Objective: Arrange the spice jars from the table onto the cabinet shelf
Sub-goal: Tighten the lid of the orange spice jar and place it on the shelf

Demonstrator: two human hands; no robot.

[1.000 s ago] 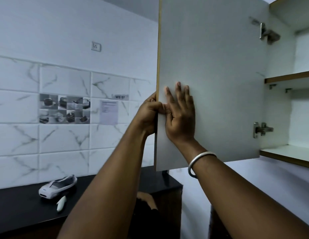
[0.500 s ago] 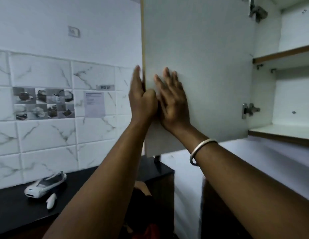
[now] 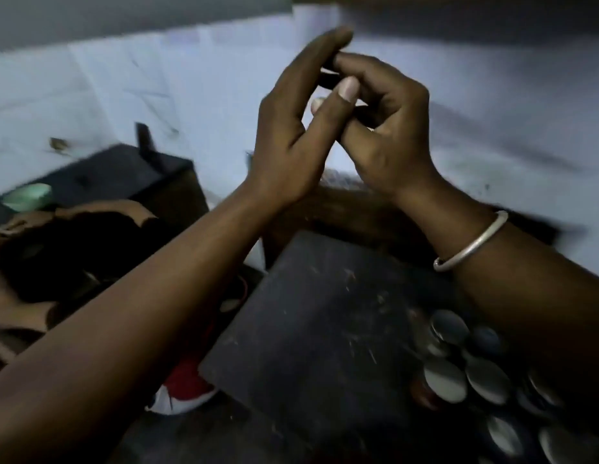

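Several spice jars with round silver lids [image 3: 445, 380] stand close together at the lower right on a dark scratched table [image 3: 318, 329]. My left hand [image 3: 291, 128] and my right hand [image 3: 391, 128] are raised together in mid-air above the table's far edge, well clear of the jars. The left fingers are stretched out; the right fingers are loosely curled and touch the left fingertips and thumb. Neither hand holds anything. A silver bangle [image 3: 472, 246] is on my right wrist. The cabinet and its shelf are out of view. The picture is blurred.
A black counter [image 3: 117, 172] runs along the white tiled wall at the left, with a pale green object [image 3: 30, 195] on it. Below it is an open brown cardboard box [image 3: 23, 296]. A red and white object [image 3: 184, 390] lies on the floor beside the table.
Both hands have come off the cabinet door and dropped together in front of me. The view has swung down from the open cabinet to the table with the jars.
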